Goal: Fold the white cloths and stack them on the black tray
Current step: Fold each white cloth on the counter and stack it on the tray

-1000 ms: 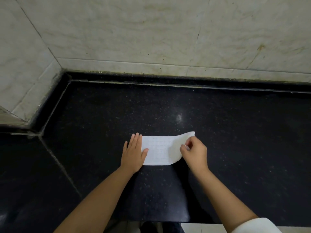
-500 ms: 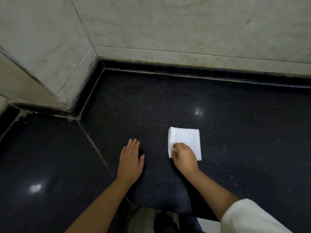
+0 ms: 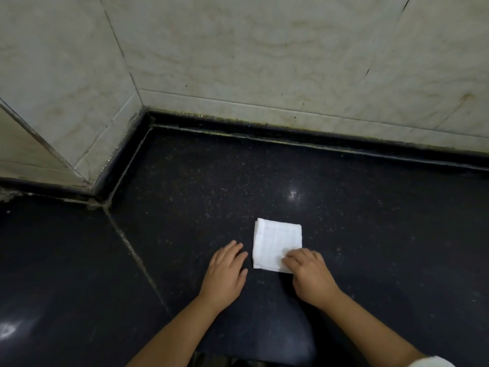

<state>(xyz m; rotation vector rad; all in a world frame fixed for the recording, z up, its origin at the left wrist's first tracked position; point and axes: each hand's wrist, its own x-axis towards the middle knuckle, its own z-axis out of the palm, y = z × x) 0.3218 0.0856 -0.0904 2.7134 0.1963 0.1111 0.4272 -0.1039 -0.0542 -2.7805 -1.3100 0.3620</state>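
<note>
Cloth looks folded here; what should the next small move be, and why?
Probably lift the folded white cloth with the right hand, whose fingers already rest on its near right corner. It lies square on the black counter; the left hand lies flat beside it. No tray is in view.

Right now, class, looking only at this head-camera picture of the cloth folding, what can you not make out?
- The black tray: nowhere in the head view, so its place is unknown.
- Other white cloths: none in frame.
- Near right corner of the folded white cloth: covered by the right hand.
- Whether that hand pinches or only presses: the fingertips are too blurred to tell.
- Under the left hand, flat on the black counter: hidden by the palm.
</note>
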